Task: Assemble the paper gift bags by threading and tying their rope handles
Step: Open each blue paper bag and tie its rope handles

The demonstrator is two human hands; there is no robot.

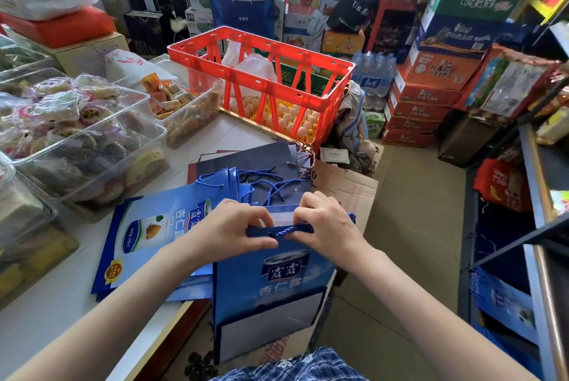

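Far left: clear plastic tubs of wrapped pastries are sitting along the white counter, with a red flat box and a grey plastic sack stacked behind them. A second clear tub of orange-wrapped snacks is standing just right of those.

Near left of centre: a flat blue printed gift bag is lying face up on the counter on top of more flattened ones. Beyond it, a fan of navy and blue bags with blue rope handles already fitted is lying toward the counter's far edge.

Centre: the left hand is pinching the top rim of an upright blue gift bag, fingers curled narrow. This bag is hanging off the near counter edge, in front of the person. A blue rope handle is running along its rim between both hands.

Behind, a red plastic crate is standing on the counter over a tray of eggs.

The right hand is gripping the rope and rim, fingers closed narrow on them.

Right: a brown cardboard flap is lying beside the counter; the floor is tan. Stacked red cartons, bottled water and metal shelving are crowding the far and right sides.
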